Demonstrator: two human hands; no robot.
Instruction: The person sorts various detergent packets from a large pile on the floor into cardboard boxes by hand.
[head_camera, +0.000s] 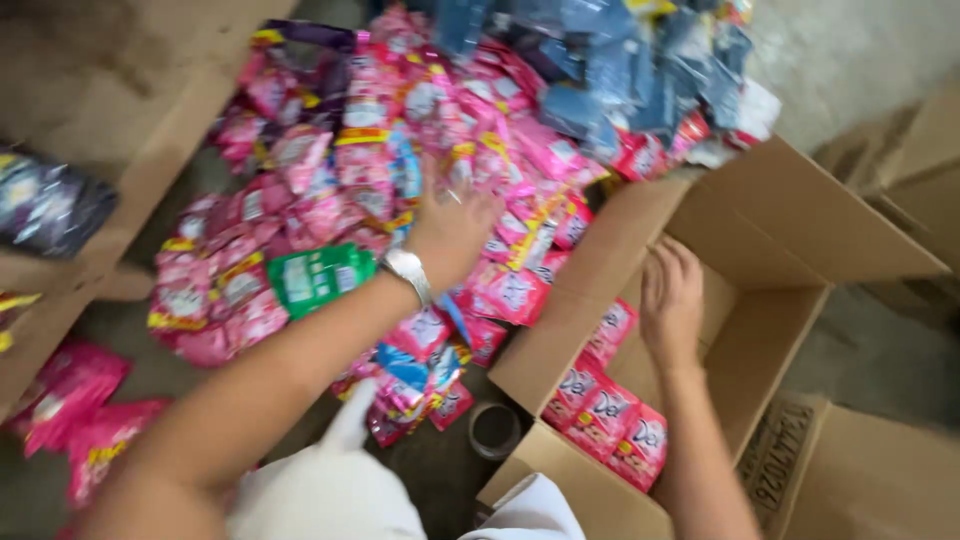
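Reaching with the left hand (450, 232), fingers spread flat on the pink sachets (500, 290) piled just beyond the fingertips; grip probably not closed yet, blur hides it. Right hand (672, 300) is resting inside the cardboard box (790, 250), fingers together, holding nothing. Only a few packed sachets (605, 415) are lying behind its fingers; most remain outside.

Sachet pile (400, 180): far left, on floor.
Box (790, 250): right of pile.
Sachets in box (605, 410): near end.
Tape roll (494, 430): near, left of box.
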